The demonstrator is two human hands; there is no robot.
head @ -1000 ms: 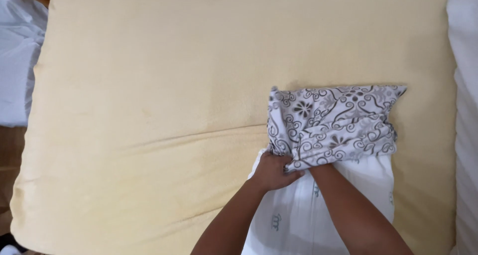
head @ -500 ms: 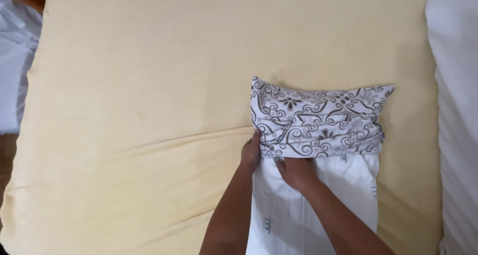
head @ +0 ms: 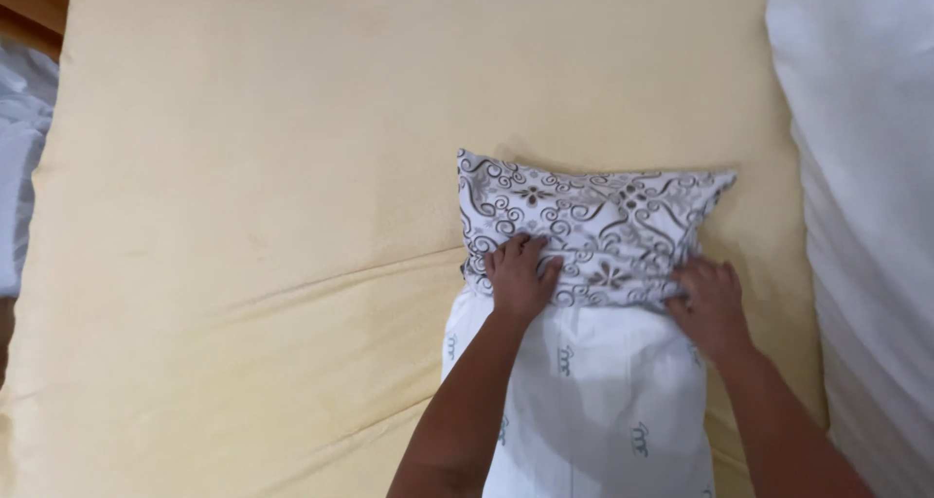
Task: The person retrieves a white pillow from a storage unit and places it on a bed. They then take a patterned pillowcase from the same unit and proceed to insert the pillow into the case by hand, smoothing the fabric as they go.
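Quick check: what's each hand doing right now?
Left hand: fingers curled, gripping the patterned pillowcase edge.
Right hand: gripping the same edge over the white pillow.

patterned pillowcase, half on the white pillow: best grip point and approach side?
Likely the bunched open hem of the patterned pillowcase, at its two near corners, coming from the near side. The left hand and right hand already sit there; the far end is closed and filled by the white pillow, which sticks out toward the person.

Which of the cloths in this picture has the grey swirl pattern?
The patterned pillowcase under both hands; the pillow it covers is white with few small marks, the sheet plain yellow.
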